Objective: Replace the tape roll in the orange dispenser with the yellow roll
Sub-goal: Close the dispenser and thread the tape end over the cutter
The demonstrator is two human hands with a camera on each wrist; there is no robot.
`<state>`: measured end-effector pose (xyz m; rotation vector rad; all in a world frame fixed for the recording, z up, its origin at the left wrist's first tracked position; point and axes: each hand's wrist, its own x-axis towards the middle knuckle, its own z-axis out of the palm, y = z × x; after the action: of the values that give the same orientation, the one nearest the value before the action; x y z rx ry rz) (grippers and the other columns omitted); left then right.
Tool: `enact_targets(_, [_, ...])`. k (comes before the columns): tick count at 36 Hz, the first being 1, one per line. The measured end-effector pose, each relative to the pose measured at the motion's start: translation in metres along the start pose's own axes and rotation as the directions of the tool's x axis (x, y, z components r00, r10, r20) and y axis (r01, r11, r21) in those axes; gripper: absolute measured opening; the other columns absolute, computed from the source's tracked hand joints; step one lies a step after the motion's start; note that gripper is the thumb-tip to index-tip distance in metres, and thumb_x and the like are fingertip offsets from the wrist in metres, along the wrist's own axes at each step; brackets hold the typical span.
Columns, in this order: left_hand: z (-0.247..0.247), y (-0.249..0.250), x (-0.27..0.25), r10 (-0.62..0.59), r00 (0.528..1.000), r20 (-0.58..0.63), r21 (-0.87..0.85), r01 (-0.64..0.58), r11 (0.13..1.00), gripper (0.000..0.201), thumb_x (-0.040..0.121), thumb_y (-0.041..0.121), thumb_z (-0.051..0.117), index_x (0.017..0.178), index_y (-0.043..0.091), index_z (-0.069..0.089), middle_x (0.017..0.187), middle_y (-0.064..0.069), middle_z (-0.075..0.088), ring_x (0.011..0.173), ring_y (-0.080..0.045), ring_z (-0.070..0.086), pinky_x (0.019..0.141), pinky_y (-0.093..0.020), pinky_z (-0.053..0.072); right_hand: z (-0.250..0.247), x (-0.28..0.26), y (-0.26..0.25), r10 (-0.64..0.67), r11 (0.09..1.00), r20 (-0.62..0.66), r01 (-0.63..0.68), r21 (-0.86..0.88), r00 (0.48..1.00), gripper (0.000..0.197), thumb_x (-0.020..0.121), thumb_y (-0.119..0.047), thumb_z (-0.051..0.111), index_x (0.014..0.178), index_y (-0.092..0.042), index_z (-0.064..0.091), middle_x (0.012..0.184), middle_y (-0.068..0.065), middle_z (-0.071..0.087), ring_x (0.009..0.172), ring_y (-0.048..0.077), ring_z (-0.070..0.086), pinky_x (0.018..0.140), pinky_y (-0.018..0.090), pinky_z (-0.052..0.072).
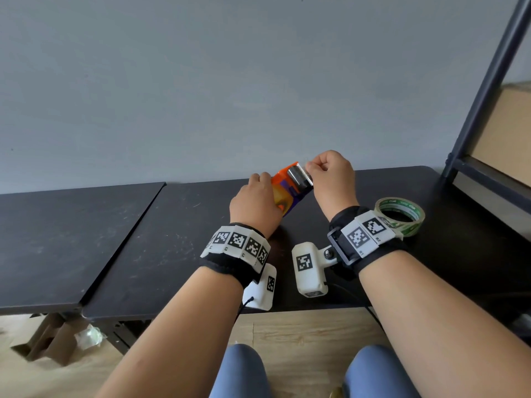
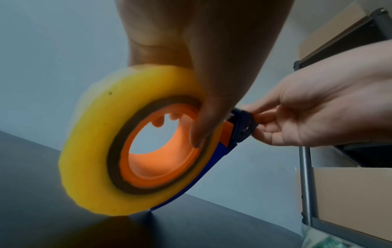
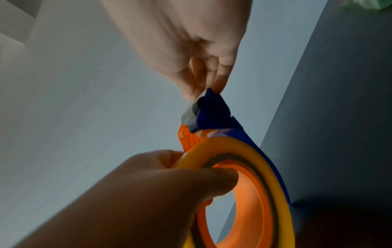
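Our left hand (image 1: pixel 254 202) curls round the yellow roll (image 2: pixel 101 134) seated in the orange dispenser (image 1: pixel 283 186). Our right hand (image 1: pixel 330 170), raised just right of it, pinches at the dispenser's cutter end.

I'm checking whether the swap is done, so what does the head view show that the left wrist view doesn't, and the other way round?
Only the head view shows the green-printed roll of clear tape lying flat on the black table, beside the right wrist, and both wristbands with their black-and-white markers.

Only the left wrist view shows the yellow tape roll seated around the orange dispenser's hub, its lower edge at the tabletop.

Both show the left hand gripping the dispenser and the right hand pinching at its cutter end.
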<state>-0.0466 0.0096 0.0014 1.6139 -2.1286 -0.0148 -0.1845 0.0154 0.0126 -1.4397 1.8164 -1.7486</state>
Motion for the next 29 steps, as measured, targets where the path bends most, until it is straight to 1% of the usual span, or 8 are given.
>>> enact_targets(5, [-0.004,-0.002,-0.002,-0.007,1.0,0.002,-0.023,0.007,1.0,0.046,0.082,0.029,0.063,0.123,0.015,0.048,0.122,-0.004,0.055,0.104,-0.031,0.06,0.074,-0.037,0.046,0.0,0.001,0.0,0.093,0.993,-0.018,-0.091,0.081,0.996,0.011,0.095,-0.015,0.054,0.094,-0.006,0.06,0.076,-0.008,0.06,0.069,0.003,0.057,0.06,0.016,0.044])
enact_targets(6, [-0.005,-0.002,-0.002,-0.008,1.0,0.006,-0.027,0.008,1.0,0.046,0.082,0.029,0.063,0.123,0.015,0.049,0.122,-0.004,0.055,0.103,-0.03,0.06,0.075,-0.036,0.047,0.0,0.001,0.0,0.111,0.99,-0.023,-0.108,0.094,0.994,0.014,0.096,-0.017,0.053,0.097,-0.005,0.061,0.078,-0.007,0.061,0.07,0.004,0.057,0.06,0.016,0.043])
enact_targets(10, [-0.007,-0.002,0.0,-0.01,1.0,0.014,-0.058,0.011,0.998,0.049,0.08,0.034,0.065,0.122,0.016,0.05,0.121,-0.003,0.057,0.102,-0.029,0.062,0.079,-0.038,0.052,0.0,0.003,-0.001,0.161,0.982,-0.035,-0.156,0.104,0.986,0.024,0.096,-0.022,0.053,0.104,-0.002,0.064,0.097,0.006,0.068,0.086,0.018,0.063,0.075,0.028,0.05])
enact_targets(14, [-0.008,-0.003,0.001,-0.008,1.0,0.029,-0.117,0.011,0.993,0.049,0.077,0.031,0.067,0.121,0.016,0.051,0.119,-0.004,0.057,0.102,-0.03,0.062,0.079,-0.037,0.053,0.001,0.003,0.001,0.214,0.964,-0.012,-0.209,0.164,0.977,0.024,0.093,-0.022,0.052,0.095,-0.002,0.065,0.086,0.008,0.074,0.083,0.025,0.072,0.081,0.046,0.059])
enact_targets(16, [-0.008,-0.004,0.002,-0.004,0.999,0.034,-0.134,0.009,0.991,0.05,0.076,0.03,0.068,0.12,0.016,0.051,0.119,-0.004,0.058,0.101,-0.029,0.061,0.077,-0.035,0.051,0.001,0.003,0.001,0.235,0.953,0.004,-0.231,0.196,0.972,0.023,0.093,-0.021,0.052,0.094,-0.002,0.064,0.082,0.007,0.075,0.081,0.025,0.073,0.082,0.049,0.059])
enact_targets(20, [-0.008,-0.006,0.004,-0.001,0.999,0.046,-0.164,0.009,0.986,0.051,0.074,0.031,0.072,0.119,0.017,0.051,0.119,-0.003,0.058,0.101,-0.027,0.061,0.071,-0.03,0.043,-0.003,0.0,-0.004,0.262,0.934,0.02,-0.259,0.246,0.965,0.014,0.093,-0.014,0.052,0.093,-0.004,0.062,0.075,0.004,0.073,0.079,0.026,0.073,0.082,0.049,0.059])
enact_targets(26, [-0.007,-0.01,0.005,-0.013,0.998,0.058,-0.212,0.025,0.977,0.058,0.069,0.033,0.078,0.118,0.019,0.05,0.12,-0.002,0.058,0.103,-0.027,0.06,0.072,-0.029,0.04,-0.007,0.0,-0.008,0.246,0.929,0.047,-0.249,0.275,0.968,0.006,0.089,-0.01,0.055,0.084,-0.013,0.058,0.077,0.005,0.074,0.08,0.026,0.073,0.08,0.044,0.06])
enact_targets(29, [-0.008,-0.013,0.007,-0.012,0.997,0.072,-0.235,0.028,0.971,0.061,0.068,0.033,0.08,0.119,0.019,0.049,0.116,-0.002,0.059,0.103,-0.026,0.059,0.072,-0.029,0.039,-0.007,0.001,-0.01,0.251,0.922,0.062,-0.258,0.29,0.966,0.005,0.088,-0.007,0.056,0.087,-0.012,0.057,0.078,0.007,0.073,0.079,0.025,0.073,0.077,0.039,0.061])
